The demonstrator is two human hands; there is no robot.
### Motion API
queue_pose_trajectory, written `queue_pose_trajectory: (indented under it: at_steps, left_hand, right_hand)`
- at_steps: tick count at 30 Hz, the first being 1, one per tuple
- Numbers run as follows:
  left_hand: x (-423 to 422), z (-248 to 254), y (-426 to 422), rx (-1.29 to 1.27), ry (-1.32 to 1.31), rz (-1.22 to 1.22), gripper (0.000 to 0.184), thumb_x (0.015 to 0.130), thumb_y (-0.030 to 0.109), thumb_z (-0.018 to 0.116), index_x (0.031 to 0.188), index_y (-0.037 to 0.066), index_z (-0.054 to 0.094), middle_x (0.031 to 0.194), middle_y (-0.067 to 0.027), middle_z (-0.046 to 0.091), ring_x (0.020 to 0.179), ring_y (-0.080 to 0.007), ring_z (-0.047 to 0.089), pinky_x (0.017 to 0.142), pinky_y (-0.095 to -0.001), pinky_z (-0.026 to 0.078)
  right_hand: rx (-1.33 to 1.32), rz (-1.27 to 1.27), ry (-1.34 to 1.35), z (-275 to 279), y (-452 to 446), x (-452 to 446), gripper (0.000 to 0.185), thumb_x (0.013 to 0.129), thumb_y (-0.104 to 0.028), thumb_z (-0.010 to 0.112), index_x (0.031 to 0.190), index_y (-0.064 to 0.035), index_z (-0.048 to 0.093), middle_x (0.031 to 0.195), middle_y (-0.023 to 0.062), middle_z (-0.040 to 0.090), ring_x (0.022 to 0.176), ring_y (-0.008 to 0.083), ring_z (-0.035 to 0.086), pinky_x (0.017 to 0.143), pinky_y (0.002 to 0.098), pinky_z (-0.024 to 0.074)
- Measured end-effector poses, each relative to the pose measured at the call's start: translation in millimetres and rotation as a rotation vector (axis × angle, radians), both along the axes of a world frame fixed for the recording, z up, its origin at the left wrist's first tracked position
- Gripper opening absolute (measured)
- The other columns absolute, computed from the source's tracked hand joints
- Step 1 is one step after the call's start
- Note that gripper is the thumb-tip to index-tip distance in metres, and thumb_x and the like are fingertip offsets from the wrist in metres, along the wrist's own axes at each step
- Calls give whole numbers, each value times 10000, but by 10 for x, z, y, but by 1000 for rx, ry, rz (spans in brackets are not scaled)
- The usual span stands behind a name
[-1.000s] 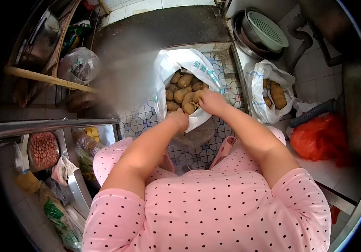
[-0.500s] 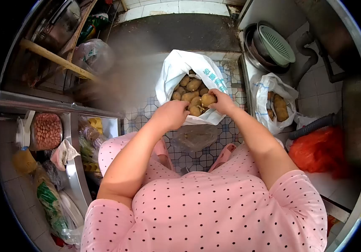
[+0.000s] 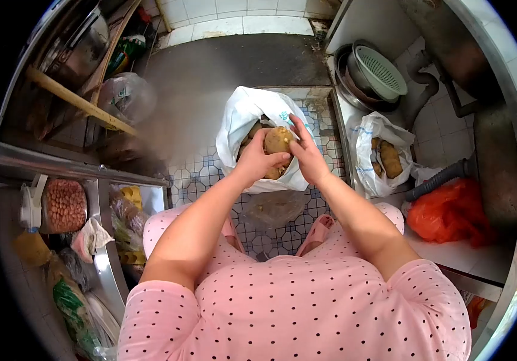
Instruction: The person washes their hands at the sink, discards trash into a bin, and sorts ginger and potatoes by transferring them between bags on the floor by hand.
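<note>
A sprouting potato (image 3: pixel 277 139) is held up over the open mouth of a white plastic bag (image 3: pixel 231 111). My left hand (image 3: pixel 255 157) grips it from the left, thumb in front. On the other side my right hand (image 3: pixel 310 157) closes round its right edge, with the thumb by a pale sprout. Several more potatoes (image 3: pixel 272 173) lie in the bag below, partly hidden by my hands. The bag stands on the tiled floor between my feet, and a crumpled clear plastic bag (image 3: pixel 275 209) lies just in front of it.
To the right, a second white bag (image 3: pixel 364 147) holds several brown tubers beside a red plastic bag (image 3: pixel 451 210). Basins and a green colander (image 3: pixel 381 73) lean behind it. A metal-edged shelf (image 3: pixel 105 240) with a jar of peanuts (image 3: pixel 65 204) stands left.
Both hands have come together and lifted a potato out of the pile. Earlier they were apart in the bag, the right one on a potato. The camera view has shifted slightly.
</note>
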State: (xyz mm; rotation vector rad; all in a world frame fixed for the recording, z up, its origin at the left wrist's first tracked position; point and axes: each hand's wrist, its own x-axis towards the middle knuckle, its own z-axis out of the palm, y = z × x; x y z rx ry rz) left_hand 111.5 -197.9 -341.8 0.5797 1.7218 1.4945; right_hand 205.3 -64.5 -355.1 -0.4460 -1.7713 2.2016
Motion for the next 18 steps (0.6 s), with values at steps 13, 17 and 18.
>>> queue_pose_trajectory:
  at_steps: [13,17,18]
  left_hand:
    - [-68,-35,-106,-28,271,-18,593,795,255,697,1242,-7,409,1060,-227,610,1014,-375,589,850,-403,454]
    - [-79,-61,-146,-35,289,-31,593,795,241,693,1253,2,402,1074,-238,603,1022,-392,579,847,-416,453]
    - [-72,36,-171,-79,317,-48,598,792,233,695,1258,3,398,1078,-239,601,1022,-396,578,847,-418,453]
  right_hand:
    - [-357,-209,9,58,-345,-358,248,978,-249,483,1032,-15,544,1012,81,608,865,155,588,762,301,502]
    - [-397,-259,-13,47,-404,-372,253,971,-258,501,1028,-14,540,973,85,605,840,155,591,739,306,506]
    - [-375,-278,-18,25,-415,-383,249,971,-255,498,1038,-18,535,962,85,604,824,154,586,723,307,505]
